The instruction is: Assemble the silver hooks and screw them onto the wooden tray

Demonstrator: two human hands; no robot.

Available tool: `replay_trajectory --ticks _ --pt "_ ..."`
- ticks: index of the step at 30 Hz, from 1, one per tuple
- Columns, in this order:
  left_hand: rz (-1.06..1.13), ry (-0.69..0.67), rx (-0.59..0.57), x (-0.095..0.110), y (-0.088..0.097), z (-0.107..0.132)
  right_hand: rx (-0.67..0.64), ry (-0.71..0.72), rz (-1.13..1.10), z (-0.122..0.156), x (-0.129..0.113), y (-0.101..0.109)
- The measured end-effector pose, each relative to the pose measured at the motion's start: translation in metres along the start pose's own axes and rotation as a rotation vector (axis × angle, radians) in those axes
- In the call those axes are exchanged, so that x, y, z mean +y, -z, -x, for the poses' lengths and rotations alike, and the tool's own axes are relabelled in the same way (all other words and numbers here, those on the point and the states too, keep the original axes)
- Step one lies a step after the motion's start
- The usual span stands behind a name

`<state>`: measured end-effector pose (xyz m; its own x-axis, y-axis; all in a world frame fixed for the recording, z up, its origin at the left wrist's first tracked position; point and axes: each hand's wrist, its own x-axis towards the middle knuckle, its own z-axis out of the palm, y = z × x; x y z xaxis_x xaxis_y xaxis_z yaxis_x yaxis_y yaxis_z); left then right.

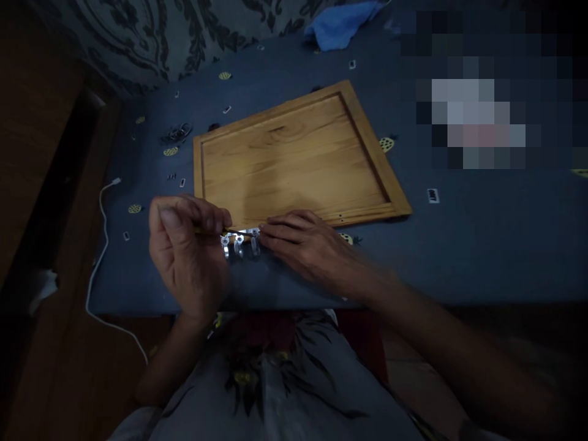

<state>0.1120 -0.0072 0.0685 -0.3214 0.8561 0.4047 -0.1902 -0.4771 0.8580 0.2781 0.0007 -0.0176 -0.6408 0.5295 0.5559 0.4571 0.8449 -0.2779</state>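
My left hand [188,245] is closed around a slim screwdriver [243,233]; its dark shaft points right, and the handle is mostly hidden in the fist. The shaft crosses a shiny metal hook strip [239,239] at the near edge of a framed wooden board [285,165]. Several curved hooks hang from this strip toward me. My right hand [305,245] lies with fingers stretched out over the strip's right end and the board's near edge, by the screwdriver's tip. What its fingertips touch underneath is hidden.
The board lies on a table with a dark blue patterned cloth [459,257]. Behind it is a blue rag [342,24]. A dark coiled cable [178,133] and small bits [171,176] lie left. A white cable [105,226] runs over the left edge. The upper right is blurred out.
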Motion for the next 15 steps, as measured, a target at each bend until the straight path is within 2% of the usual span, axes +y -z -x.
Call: replay_trajectory --ticks 9,15 --pt "-0.054 0.007 -0.031 -0.0002 -0.0011 0.0037 -0.008 -0.019 -0.030 0.0006 0.0003 -0.0015" --pt "0.037 0.022 -0.076 -0.0008 -0.0063 0.0011 0.016 0.001 -0.025 -0.0007 0.0006 -0.0017"
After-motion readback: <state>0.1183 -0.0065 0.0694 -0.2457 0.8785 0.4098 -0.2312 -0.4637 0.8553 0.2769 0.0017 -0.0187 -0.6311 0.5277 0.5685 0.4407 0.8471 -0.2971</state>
